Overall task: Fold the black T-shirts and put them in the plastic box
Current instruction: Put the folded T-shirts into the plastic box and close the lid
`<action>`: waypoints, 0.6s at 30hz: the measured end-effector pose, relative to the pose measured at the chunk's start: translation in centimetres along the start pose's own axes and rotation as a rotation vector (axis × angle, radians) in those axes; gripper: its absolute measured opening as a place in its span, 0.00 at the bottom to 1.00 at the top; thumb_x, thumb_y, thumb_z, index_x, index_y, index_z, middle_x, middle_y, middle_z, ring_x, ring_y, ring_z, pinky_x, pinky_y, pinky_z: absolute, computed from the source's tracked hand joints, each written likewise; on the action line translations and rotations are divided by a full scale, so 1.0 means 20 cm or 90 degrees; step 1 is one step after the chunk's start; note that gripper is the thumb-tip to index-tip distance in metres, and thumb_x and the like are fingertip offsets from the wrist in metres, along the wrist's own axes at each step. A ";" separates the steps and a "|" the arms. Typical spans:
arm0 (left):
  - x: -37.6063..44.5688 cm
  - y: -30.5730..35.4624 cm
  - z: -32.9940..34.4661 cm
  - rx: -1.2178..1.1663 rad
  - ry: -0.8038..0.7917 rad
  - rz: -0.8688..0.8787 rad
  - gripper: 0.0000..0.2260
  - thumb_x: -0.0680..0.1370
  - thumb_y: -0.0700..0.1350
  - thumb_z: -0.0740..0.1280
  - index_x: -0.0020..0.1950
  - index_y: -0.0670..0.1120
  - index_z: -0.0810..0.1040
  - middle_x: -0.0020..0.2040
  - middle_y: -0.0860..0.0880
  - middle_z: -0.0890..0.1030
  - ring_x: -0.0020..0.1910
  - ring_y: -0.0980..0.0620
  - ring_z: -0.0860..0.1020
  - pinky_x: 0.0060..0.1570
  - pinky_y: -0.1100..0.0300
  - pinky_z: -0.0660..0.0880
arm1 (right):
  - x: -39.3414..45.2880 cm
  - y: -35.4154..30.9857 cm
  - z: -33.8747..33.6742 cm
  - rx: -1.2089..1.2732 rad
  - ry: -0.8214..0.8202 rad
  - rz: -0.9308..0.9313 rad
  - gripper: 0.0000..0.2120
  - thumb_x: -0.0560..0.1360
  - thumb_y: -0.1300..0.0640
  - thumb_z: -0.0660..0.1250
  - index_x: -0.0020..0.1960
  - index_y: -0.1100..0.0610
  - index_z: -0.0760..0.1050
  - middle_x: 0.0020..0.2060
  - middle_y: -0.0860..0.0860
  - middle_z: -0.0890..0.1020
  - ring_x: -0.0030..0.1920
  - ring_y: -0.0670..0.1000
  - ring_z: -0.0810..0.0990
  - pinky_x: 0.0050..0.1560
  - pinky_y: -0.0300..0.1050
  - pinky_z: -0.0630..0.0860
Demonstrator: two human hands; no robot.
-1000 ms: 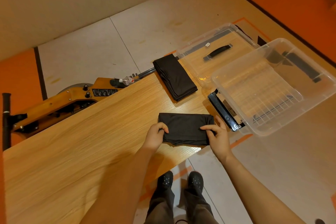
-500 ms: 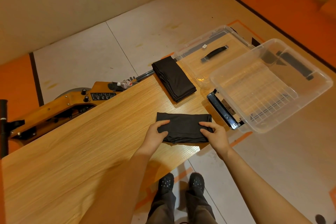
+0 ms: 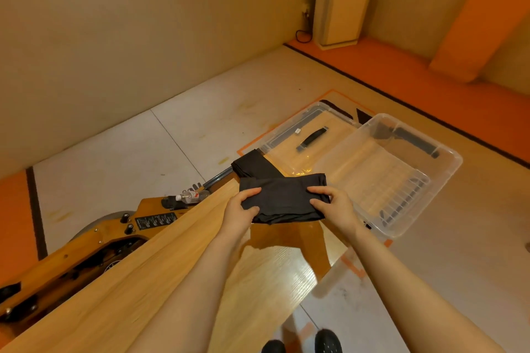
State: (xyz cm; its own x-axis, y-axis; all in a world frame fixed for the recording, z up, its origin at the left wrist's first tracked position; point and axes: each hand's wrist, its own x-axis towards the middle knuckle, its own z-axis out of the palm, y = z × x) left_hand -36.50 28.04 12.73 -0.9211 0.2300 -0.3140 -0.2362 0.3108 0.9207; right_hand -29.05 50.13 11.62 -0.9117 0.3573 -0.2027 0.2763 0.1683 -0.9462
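No text can be read. A black plate (image 3: 155, 221) on the wooden machine (image 3: 94, 249) beside the bench carries rows of pale print, too small to make out. A small white sticker (image 3: 298, 131) on the clear lid (image 3: 289, 140) is likewise illegible.

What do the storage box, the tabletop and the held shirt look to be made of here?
Storage box: clear glossy plastic; the floor shows through it. Tabletop: wood or wood-look laminate, with visible grain and sheen. Folded black T-shirt: soft matte fabric, likely cotton knit.
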 end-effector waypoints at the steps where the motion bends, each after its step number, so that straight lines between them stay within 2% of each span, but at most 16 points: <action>1: 0.02 0.05 0.02 0.001 -0.007 0.016 0.20 0.76 0.30 0.66 0.62 0.51 0.78 0.61 0.49 0.75 0.58 0.51 0.75 0.56 0.58 0.77 | 0.02 -0.03 -0.03 -0.005 0.013 -0.011 0.15 0.76 0.68 0.68 0.62 0.57 0.79 0.58 0.51 0.79 0.59 0.48 0.78 0.58 0.41 0.76; 5: 0.07 0.24 0.15 -0.008 -0.020 0.044 0.20 0.76 0.31 0.65 0.63 0.50 0.77 0.61 0.50 0.74 0.58 0.52 0.75 0.59 0.56 0.76 | 0.11 -0.11 -0.21 -0.025 0.048 -0.024 0.15 0.76 0.67 0.68 0.62 0.58 0.80 0.56 0.50 0.79 0.60 0.51 0.78 0.62 0.48 0.77; 8: 0.13 0.34 0.30 0.000 -0.008 0.058 0.20 0.77 0.32 0.66 0.63 0.51 0.77 0.63 0.49 0.72 0.55 0.55 0.75 0.52 0.63 0.77 | 0.21 -0.13 -0.37 -0.023 0.052 -0.024 0.15 0.76 0.68 0.68 0.62 0.58 0.79 0.56 0.49 0.78 0.59 0.50 0.77 0.56 0.40 0.77; 11: 0.20 0.42 0.49 0.012 0.007 0.063 0.20 0.77 0.32 0.65 0.64 0.51 0.77 0.59 0.52 0.71 0.54 0.55 0.74 0.44 0.68 0.75 | 0.33 -0.12 -0.55 -0.036 0.045 -0.029 0.15 0.77 0.67 0.68 0.62 0.58 0.79 0.53 0.46 0.78 0.57 0.48 0.77 0.47 0.32 0.76; 14: 0.27 0.48 0.68 0.016 0.023 0.063 0.20 0.77 0.31 0.64 0.65 0.49 0.77 0.57 0.53 0.73 0.56 0.54 0.74 0.50 0.65 0.76 | 0.47 -0.08 -0.74 -0.052 0.028 -0.029 0.14 0.77 0.67 0.68 0.61 0.57 0.80 0.52 0.43 0.77 0.57 0.49 0.77 0.51 0.39 0.76; 16: 0.30 0.50 0.81 0.012 0.042 0.056 0.20 0.77 0.31 0.64 0.65 0.49 0.77 0.57 0.52 0.74 0.56 0.54 0.74 0.55 0.62 0.76 | 0.58 -0.05 -0.87 -0.060 0.000 -0.026 0.14 0.76 0.67 0.69 0.60 0.56 0.80 0.54 0.47 0.77 0.58 0.51 0.77 0.55 0.44 0.77; 18: 0.33 0.52 0.94 0.008 0.067 0.037 0.20 0.77 0.31 0.64 0.65 0.49 0.77 0.57 0.53 0.73 0.57 0.54 0.74 0.58 0.61 0.75 | 0.67 -0.02 -0.98 -0.068 -0.043 -0.020 0.15 0.76 0.67 0.69 0.60 0.55 0.80 0.58 0.51 0.77 0.59 0.52 0.77 0.56 0.45 0.78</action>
State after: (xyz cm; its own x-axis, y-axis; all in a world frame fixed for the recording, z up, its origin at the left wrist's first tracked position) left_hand -39.21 50.09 15.79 -0.9608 0.1497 -0.2334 -0.1782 0.3118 0.9333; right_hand -35.42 72.96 14.16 -0.9377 0.2883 -0.1936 0.2753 0.2771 -0.9206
